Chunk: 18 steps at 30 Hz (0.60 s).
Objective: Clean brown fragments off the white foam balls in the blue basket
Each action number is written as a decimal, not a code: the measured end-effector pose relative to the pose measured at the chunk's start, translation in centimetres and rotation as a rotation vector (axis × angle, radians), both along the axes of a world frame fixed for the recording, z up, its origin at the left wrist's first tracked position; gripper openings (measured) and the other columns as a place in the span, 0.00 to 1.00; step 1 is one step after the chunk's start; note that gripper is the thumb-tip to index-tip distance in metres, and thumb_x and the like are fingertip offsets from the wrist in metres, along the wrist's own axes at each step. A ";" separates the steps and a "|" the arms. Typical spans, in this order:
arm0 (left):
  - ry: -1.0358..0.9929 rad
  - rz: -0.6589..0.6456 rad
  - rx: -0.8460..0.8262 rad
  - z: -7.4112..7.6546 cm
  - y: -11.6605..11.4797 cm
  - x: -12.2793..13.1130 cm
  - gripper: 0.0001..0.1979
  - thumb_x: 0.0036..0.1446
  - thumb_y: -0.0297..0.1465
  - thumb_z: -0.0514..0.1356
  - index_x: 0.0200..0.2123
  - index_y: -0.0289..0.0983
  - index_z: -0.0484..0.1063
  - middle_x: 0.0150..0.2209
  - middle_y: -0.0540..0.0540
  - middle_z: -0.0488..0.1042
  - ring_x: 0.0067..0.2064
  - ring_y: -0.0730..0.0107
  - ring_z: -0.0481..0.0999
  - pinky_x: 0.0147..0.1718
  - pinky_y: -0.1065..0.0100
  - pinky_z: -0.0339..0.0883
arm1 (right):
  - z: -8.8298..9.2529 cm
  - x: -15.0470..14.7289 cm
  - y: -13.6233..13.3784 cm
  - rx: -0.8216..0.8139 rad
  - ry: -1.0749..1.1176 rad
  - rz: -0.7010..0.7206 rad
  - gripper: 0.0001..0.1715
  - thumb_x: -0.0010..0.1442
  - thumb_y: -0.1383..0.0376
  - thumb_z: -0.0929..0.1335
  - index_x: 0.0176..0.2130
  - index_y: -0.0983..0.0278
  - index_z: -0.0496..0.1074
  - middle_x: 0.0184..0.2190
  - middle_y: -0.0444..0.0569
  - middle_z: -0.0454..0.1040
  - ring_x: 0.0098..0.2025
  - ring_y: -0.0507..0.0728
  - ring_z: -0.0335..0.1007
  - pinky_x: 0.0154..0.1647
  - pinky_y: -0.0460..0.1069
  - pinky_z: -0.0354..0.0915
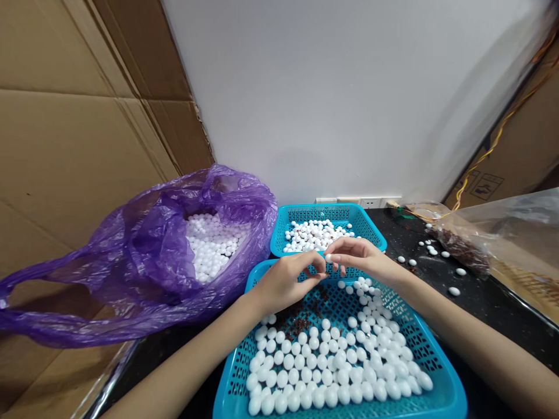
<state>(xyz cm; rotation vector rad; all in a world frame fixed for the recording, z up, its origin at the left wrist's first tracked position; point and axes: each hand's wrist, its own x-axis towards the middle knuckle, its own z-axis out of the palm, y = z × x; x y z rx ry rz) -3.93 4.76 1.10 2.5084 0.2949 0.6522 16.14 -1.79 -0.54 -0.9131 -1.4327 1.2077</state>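
Note:
Above the near blue plastic basket (pixel 449 372), my two hands meet at the fingertips. My right hand (pixel 356 255) pinches a small white egg-shaped ball (pixel 328 258) between thumb and finger. Just beside it my left hand (pixel 293 280) is closed in a pinch, with a tiny brownish bit showing at its fingertips; its exact kind is too small to tell. Many white balls (pixel 305 372) cover the near and right parts of this basket. A patch of small reddish-brown pieces (pixel 299 326) lies at its left, partly behind my left hand.
A second blue basket (pixel 375 233) behind holds more white balls. At left stands an open purple plastic bag (pixel 148 250) of white balls. Loose balls (pixel 454 291) and a clear bag of brown pieces (pixel 463 247) lie on the black tabletop (pixel 493 314) at right. Cardboard (pixel 65 145) flanks the left.

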 end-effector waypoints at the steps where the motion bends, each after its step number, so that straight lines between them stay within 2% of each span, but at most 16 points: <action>1: -0.027 0.014 -0.037 0.0 0.1 0.1 0.02 0.57 0.25 0.58 0.35 0.36 0.67 0.33 0.51 0.73 0.35 0.75 0.74 0.36 0.73 0.68 | 0.0 0.0 0.0 0.000 0.008 -0.001 0.09 0.56 0.61 0.70 0.38 0.63 0.73 0.32 0.46 0.71 0.33 0.52 0.68 0.30 0.46 0.67; 5: -0.118 0.032 -0.071 0.3 0.2 0.2 0.05 0.57 0.26 0.58 0.37 0.37 0.72 0.36 0.49 0.75 0.38 0.73 0.74 0.38 0.70 0.69 | 0.1 0.1 -0.1 -0.005 0.017 -0.007 0.09 0.58 0.61 0.69 0.40 0.61 0.73 0.35 0.47 0.71 0.37 0.53 0.70 0.34 0.48 0.69; 9: -0.147 0.045 -0.044 0.6 0.2 0.3 0.05 0.58 0.27 0.57 0.36 0.37 0.73 0.36 0.48 0.75 0.38 0.72 0.74 0.38 0.70 0.69 | 0.1 0.1 -0.1 0.006 0.023 -0.012 0.09 0.59 0.61 0.68 0.41 0.60 0.73 0.39 0.48 0.70 0.38 0.53 0.70 0.35 0.48 0.69; 18: -0.214 0.016 0.018 0.5 0.0 0.1 0.03 0.56 0.29 0.60 0.33 0.35 0.74 0.32 0.48 0.77 0.35 0.72 0.76 0.36 0.70 0.71 | -0.1 0.1 -0.1 -0.019 0.031 0.009 0.09 0.58 0.61 0.69 0.40 0.60 0.73 0.35 0.46 0.72 0.38 0.53 0.71 0.36 0.48 0.70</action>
